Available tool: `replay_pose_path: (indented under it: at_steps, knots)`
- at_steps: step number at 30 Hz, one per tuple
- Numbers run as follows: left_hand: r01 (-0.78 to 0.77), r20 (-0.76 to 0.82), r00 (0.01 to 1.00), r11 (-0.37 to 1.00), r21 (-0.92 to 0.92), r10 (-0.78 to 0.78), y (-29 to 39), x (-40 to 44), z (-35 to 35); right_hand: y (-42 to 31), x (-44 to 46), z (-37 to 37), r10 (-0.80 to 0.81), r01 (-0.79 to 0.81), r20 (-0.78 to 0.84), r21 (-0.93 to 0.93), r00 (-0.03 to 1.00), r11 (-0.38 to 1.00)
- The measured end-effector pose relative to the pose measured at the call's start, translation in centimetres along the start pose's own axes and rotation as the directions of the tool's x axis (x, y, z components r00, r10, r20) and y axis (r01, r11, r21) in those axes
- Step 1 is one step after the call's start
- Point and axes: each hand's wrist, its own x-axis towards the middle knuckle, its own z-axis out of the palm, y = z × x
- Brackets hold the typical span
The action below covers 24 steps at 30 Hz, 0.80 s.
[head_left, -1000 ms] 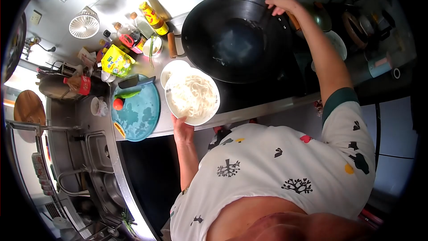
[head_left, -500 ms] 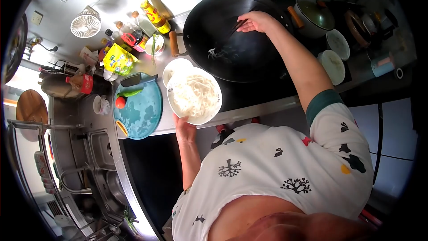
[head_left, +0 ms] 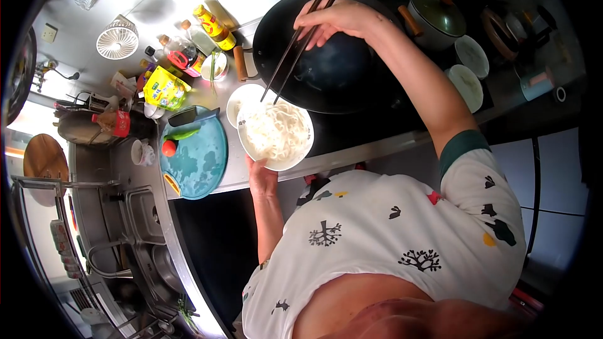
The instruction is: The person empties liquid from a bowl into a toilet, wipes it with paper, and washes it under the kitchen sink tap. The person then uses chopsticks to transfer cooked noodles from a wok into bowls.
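Observation:
My left hand point(head_left: 261, 179) grips the near rim of a white bowl of noodles point(head_left: 276, 135), its fingers under the side. Above the wok, my right hand point(head_left: 336, 17) is closed around a pair of dark chopsticks point(head_left: 291, 74). Their tips point down and left, at the bowl's far edge by the noodles. The large black wok point(head_left: 352, 97) sits behind the bowl, with a dark, faintly shiny surface inside. Partly hidden behind the noodle bowl, a second white bowl point(head_left: 237, 102) stands to its left.
Left of the bowls lies a teal cutting board point(head_left: 201, 166) with a cleaver point(head_left: 188, 115), green pepper point(head_left: 182, 135) and tomato point(head_left: 168, 148). Sauce bottles point(head_left: 215, 27) and a yellow pouch point(head_left: 166, 88) stand behind. A lidded pot point(head_left: 436, 19) and bowls point(head_left: 466, 86) are at right; the sink point(head_left: 141, 207) is far left.
My right hand has lifted and moved left, bringing the chopsticks from inside the wok to the noodle bowl. White strands seen in the wok before no longer show there.

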Motion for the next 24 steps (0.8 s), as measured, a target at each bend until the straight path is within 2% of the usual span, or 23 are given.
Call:
replay_pose_path:
  at_steps: [3,5,7,9,13,15,19,24]
  knots:
    - [0.005,0.004,1.0,1.0,-0.008,-0.005,-0.1,0.1,-0.4,2.0,0.4,-4.7,-0.005,-0.003,-0.172,-0.046,0.985,0.999]
    - [0.002,-0.002,1.0,1.0,-0.025,-0.002,0.0,0.0,-0.4,4.7,0.6,-10.0,0.069,-0.147,-0.361,-0.194,0.93,0.97]
    - [0.002,-0.022,1.0,0.999,-0.047,-0.003,0.4,-0.5,0.1,8.0,0.8,-14.9,0.13,-0.309,-0.536,-0.259,0.834,0.915]
    - [-0.002,-0.03,1.0,0.999,-0.043,0.001,0.4,-0.7,-0.1,11.3,1.0,-17.4,0.253,-0.397,-0.599,-0.12,0.76,0.91]
    - [-0.003,-0.025,1.0,0.999,-0.042,0.002,0.4,-0.8,-0.5,16.5,3.1,-12.5,0.392,-0.297,-0.355,0.293,0.849,0.909]
    - [-0.011,-0.015,1.0,0.998,-0.058,0.01,0.3,-0.7,-0.3,17.3,4.3,-10.0,0.443,-0.304,-0.313,0.403,0.84,0.863]
    - [-0.033,-0.019,0.999,0.999,-0.03,0.033,0.2,-0.8,-0.9,16.1,4.6,-8.6,0.425,-0.262,-0.282,0.469,0.86,0.843]
    - [-0.034,-0.034,0.999,0.998,-0.051,0.033,0.3,-1.1,-0.4,11.6,3.6,-8.3,0.237,-0.143,-0.198,0.396,0.951,0.907]
